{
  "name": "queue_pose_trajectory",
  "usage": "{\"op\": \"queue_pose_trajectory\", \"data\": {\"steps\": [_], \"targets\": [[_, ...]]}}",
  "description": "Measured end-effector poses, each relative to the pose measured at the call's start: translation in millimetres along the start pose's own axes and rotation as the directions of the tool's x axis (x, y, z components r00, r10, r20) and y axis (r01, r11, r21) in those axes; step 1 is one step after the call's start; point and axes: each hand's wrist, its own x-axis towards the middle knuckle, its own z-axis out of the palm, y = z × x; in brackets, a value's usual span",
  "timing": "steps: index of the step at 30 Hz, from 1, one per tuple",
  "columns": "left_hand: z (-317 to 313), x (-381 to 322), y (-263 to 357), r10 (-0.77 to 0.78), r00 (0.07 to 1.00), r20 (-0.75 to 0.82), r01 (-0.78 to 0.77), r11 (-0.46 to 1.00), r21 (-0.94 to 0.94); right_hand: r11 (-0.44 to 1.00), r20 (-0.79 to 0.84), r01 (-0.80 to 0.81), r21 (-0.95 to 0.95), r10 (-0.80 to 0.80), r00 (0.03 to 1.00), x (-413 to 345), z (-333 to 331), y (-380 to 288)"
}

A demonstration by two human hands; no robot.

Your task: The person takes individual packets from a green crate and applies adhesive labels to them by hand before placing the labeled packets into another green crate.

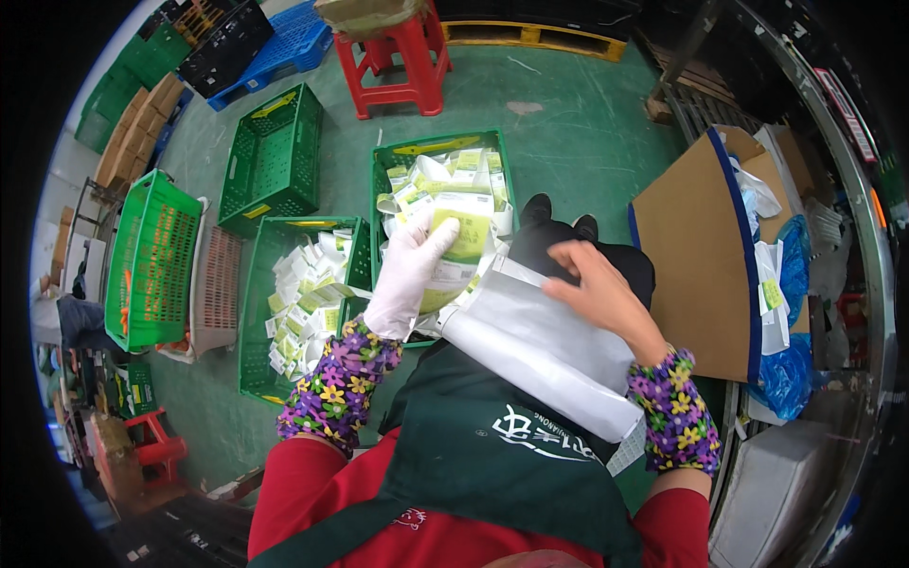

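Observation:
My left hand (412, 270), in a white glove, grips a strip of green-and-white printed labels (461, 241) between thumb and fingers. The bare fingers of my right hand (593, 287) are apart above a white plastic bag (547, 334) that lies across my lap; whether they touch it I cannot tell. Beyond the left hand, a green plastic crate (376, 170) holds many similar label strips (465, 167). A second green crate (253, 298) to its left holds more strips, loosely heaped.
A third green crate (273, 156), upper left, shows its bare bottom. Green and grey baskets (153, 263) stand left. A red stool (394, 64) stands ahead, and a brown carton (692, 255) with bags at right. Part of a person (78, 319) shows at far left.

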Motion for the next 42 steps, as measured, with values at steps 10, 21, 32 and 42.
{"op": "queue_pose_trajectory", "data": {"steps": [10, 21, 32, 42], "targets": [[-17.5, 18.7, -6.0, 0.006, 0.999, -0.043, -0.010, 0.995, -0.098, 0.989, -0.357, -0.079, -0.125, 0.030, 0.934, -96.9, -69.1, 48.1], [-25.4, 18.6, -47.7, 0.076, 0.995, -0.071, -0.057, 0.969, 0.240, 0.212, -0.868, -0.842, -0.496, -0.136, 0.477, -217.9, -253.3, 149.2], [1.9, 47.5, -78.8, 0.092, 0.996, -0.003, -0.082, 0.896, 0.436, 0.441, -0.108, -0.891, -0.104, 0.886, 0.451, -173.0, -168.4, 303.1], [24.6, 56.8, -93.8, 0.364, 0.913, -0.185, -0.152, 0.723, 0.674, 0.839, -0.404, -0.201, 0.506, 0.436, 0.804, -289.6, -131.0, 148.1]]}}
